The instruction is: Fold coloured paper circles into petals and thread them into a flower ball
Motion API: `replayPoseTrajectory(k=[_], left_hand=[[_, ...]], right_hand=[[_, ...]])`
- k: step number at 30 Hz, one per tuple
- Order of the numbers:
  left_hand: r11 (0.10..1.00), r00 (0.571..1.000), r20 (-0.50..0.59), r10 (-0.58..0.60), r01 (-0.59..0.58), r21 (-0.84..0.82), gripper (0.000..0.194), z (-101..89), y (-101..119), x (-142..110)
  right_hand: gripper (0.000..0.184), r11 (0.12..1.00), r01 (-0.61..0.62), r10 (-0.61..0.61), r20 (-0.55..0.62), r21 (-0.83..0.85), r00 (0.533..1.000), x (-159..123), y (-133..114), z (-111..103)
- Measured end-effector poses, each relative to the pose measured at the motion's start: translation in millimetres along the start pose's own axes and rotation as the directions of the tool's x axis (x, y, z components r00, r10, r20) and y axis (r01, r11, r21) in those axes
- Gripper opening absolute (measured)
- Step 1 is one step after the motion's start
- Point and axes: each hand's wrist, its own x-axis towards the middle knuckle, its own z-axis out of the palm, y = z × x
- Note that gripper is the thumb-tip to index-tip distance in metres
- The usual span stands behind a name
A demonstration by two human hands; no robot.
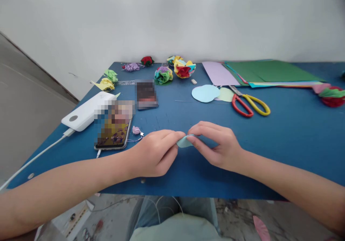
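Note:
A small light-blue paper piece (184,142) is pinched between my two hands, just above the blue table. The fingers of my left hand (159,151) are closed on its left end. My right hand (218,144) grips the upper right edge between thumb and fingers. The paper looks bent or folded, and part of it is hidden by my fingers. Beyond my hands lie flat cut paper rounds (206,93), light blue on top with pale green and lilac beneath. Scissors (249,104) with one red and one yellow handle rest beside them.
Coloured paper sheets (269,72) are stacked at the back right. Several crumpled paper flowers (163,74) stand along the back. To the left lie a phone (114,129), a cabled white power bank (88,111) and a dark flat object (146,93). A white wall (172,21) borders the table.

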Motion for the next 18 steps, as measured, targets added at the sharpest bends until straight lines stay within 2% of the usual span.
replayPoseTrajectory(k=[5, 7, 10, 14, 18], left_hand=[[0.989, 0.99, 0.084, -0.113, 0.12, -0.085, 0.025, -4.6, 2.9, 1.9], [0.982, 0.984, 0.063, -0.168, 0.173, -0.077, 0.021, -2.5, 2.2, 2.0], [0.98, 0.983, 0.032, -0.18, 0.182, -0.086, 0.019, 0.7, 0.5, 2.4], [0.978, 0.984, 0.037, -0.175, 0.178, -0.109, 0.018, -1.0, 1.4, 4.5], [0.957, 0.965, 0.023, -0.259, 0.26, -0.126, 0.019, -5.0, 5.2, 7.2]], right_hand=[[0.006, 1.0, 0.022, -0.023, -0.017, -0.015, 1.0, -0.4, 1.7, 0.7], [0.006, 0.999, 0.034, -0.034, -0.015, -0.01, 0.999, -0.9, 2.2, 1.0], [0.006, 0.999, 0.032, -0.032, 0.006, 0.029, 0.999, -1.2, 1.7, 0.1], [0.008, 0.99, -0.066, 0.062, 0.041, 0.124, 0.997, 0.6, -1.1, -3.3], [0.011, 0.961, -0.174, 0.164, 0.064, 0.217, 0.984, 2.6, -3.4, -5.1]])
